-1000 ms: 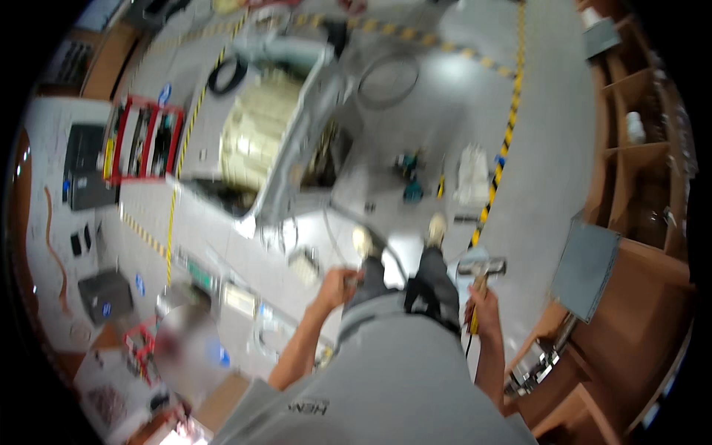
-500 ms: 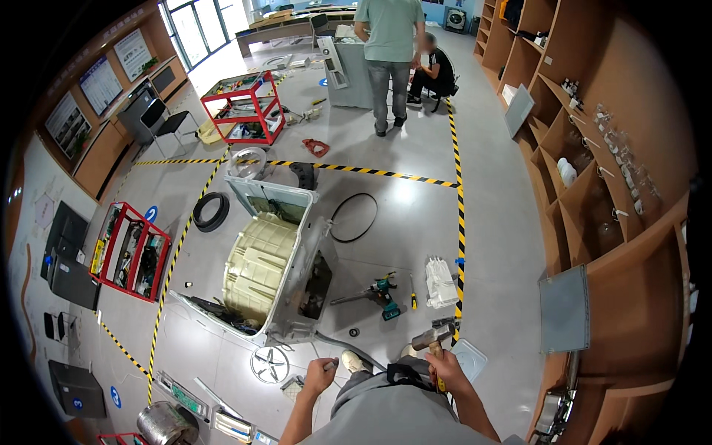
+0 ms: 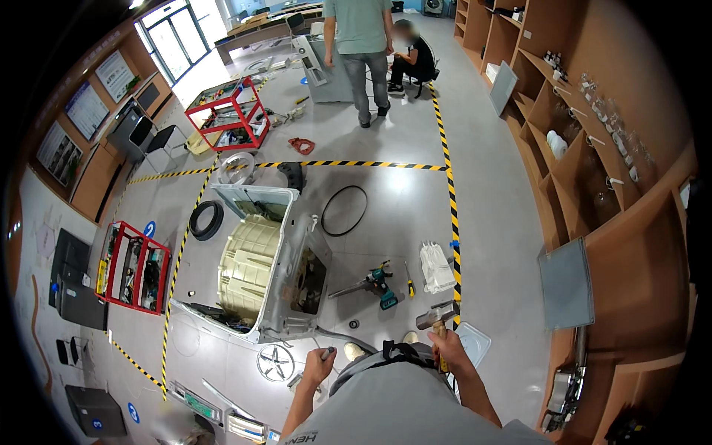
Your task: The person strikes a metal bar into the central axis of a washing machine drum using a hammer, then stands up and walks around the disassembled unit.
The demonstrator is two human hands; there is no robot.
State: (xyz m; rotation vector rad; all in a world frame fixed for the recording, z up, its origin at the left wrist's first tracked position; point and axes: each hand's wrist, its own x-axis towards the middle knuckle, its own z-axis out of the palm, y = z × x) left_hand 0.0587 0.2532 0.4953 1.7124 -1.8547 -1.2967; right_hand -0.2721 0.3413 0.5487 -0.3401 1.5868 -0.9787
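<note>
The right hand (image 3: 443, 347) is curled in a fist around the wooden handle of a hammer (image 3: 437, 317), whose grey metal head juts left above the knuckles, the handle running near to far. The left hand (image 3: 319, 365) is closed on a small dark tool (image 3: 327, 351), too small to identify. Just beyond both hands, a dismantled washing machine (image 3: 285, 278) lies on its side on the grey floor (image 3: 489, 222), its cream ribbed drum (image 3: 248, 267) exposed.
</note>
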